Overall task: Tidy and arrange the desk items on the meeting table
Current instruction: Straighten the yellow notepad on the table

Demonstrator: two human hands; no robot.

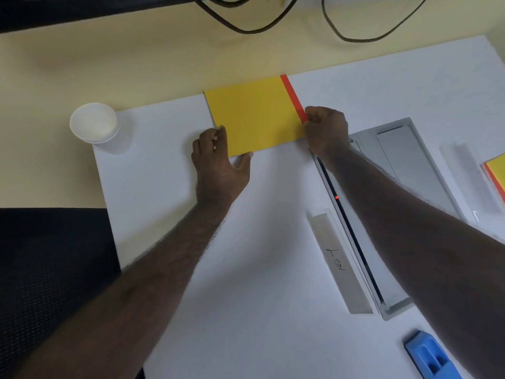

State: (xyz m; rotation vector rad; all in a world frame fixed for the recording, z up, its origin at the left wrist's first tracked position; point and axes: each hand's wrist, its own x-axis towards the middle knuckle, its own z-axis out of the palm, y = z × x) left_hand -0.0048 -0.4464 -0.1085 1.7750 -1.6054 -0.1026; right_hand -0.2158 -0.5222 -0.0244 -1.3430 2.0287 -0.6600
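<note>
A yellow notebook (252,114) with an orange-red spine strip lies flat at the far edge of the white table (169,203). My left hand (218,165) grips its near left corner, thumb along the near edge and fingers curled at the left side. My right hand (325,129) pinches the right edge at the orange strip. A stack of white paper cups (94,124) stands on the table's far left corner. A blue stapler-like tool (430,356) lies at the near right.
A grey cable box (399,310) is sunk into the table on the right, with a small red light and its loose lid marked with handwriting (338,262) beside it. Another yellow and orange notebook (497,170) shows at the right edge. Black cables (273,26) lie beyond the table. A black chair (49,269) stands at left.
</note>
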